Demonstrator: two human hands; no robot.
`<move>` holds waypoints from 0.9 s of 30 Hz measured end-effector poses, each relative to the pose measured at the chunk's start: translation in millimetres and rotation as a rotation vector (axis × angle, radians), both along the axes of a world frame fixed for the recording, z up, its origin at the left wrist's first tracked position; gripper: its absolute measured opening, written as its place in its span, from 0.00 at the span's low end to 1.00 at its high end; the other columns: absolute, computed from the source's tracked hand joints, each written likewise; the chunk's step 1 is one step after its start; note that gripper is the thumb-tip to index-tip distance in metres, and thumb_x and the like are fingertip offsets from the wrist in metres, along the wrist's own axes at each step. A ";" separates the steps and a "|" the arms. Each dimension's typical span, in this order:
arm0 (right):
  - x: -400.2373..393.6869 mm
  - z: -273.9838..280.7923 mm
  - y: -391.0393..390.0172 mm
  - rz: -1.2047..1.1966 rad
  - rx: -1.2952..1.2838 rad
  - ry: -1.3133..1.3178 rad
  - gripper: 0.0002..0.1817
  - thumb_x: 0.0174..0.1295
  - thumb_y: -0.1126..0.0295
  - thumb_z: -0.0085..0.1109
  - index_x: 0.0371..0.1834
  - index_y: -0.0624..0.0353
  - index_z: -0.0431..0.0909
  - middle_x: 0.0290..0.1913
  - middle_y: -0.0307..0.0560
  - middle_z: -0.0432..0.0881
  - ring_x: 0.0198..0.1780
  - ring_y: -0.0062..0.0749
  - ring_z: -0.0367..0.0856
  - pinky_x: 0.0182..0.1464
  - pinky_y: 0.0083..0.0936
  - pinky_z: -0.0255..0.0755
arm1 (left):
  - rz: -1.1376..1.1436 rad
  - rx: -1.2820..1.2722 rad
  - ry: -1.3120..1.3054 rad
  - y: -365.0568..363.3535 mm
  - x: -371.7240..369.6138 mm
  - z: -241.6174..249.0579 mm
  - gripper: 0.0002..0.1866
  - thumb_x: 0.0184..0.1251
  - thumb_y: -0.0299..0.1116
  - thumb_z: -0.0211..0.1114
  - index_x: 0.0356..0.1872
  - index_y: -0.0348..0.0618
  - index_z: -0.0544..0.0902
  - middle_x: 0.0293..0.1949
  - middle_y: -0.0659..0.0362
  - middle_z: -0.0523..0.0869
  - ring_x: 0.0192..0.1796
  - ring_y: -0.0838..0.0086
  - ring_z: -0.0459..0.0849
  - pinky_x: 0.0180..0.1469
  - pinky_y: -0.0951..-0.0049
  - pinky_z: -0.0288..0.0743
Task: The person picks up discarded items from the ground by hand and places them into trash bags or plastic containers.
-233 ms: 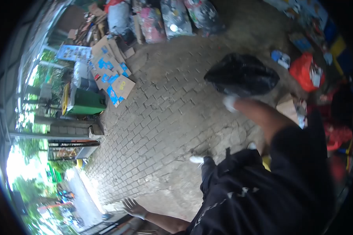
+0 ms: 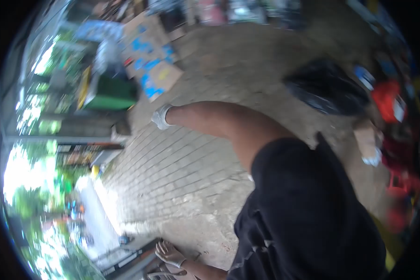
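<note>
My right hand (image 2: pixel 161 117), in a pale glove, is stretched forward over the paving with its fingers curled in. Nothing shows hanging from it. Close beyond it lies a flattened cardboard sheet (image 2: pixel 169 80) with blue and yellow print. My left hand (image 2: pixel 170 254) shows a pale glove cuff at the wrist. Its fingers are extended and spread, and it overlaps the dark edge of a frame-like object (image 2: pixel 142 259) at the bottom of the view. A black plastic bag (image 2: pixel 329 88) rests on the ground to the right of my right arm, apart from both hands.
A green bin (image 2: pixel 109 93) with a yellow edge stands beyond the cardboard. Filled clear bags (image 2: pixel 247 11) line the far side. Near the black bag are a red bag (image 2: pixel 388 100), a brown paper piece (image 2: pixel 366 137) and a red stool (image 2: pixel 399 182). Brick paving (image 2: pixel 172 158) runs between.
My right hand has swung left, from beside the black bag to near the cardboard. My left hand has shifted slightly down and right. The view has turned, and the black bag now appears farther right.
</note>
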State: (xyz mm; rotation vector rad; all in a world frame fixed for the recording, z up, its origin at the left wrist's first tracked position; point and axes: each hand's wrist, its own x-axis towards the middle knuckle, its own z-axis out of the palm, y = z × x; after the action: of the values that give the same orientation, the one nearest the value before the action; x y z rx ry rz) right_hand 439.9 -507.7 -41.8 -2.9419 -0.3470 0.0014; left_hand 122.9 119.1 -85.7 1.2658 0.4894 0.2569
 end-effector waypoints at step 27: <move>915.3 -60.7 397.2 0.531 0.351 0.464 0.26 0.68 0.54 0.67 0.64 0.58 0.84 0.58 0.59 0.89 0.60 0.48 0.88 0.64 0.38 0.79 | 0.295 0.772 0.483 347.2 647.7 172.3 0.25 0.80 0.57 0.59 0.61 0.49 0.87 0.51 0.59 0.90 0.52 0.72 0.86 0.54 0.68 0.75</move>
State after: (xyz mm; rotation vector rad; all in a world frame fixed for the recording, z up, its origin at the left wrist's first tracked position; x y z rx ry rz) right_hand 1355.2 -110.5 -102.6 -2.3295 -0.9215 0.6099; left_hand 770.6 466.3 86.6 2.0260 1.0590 0.4116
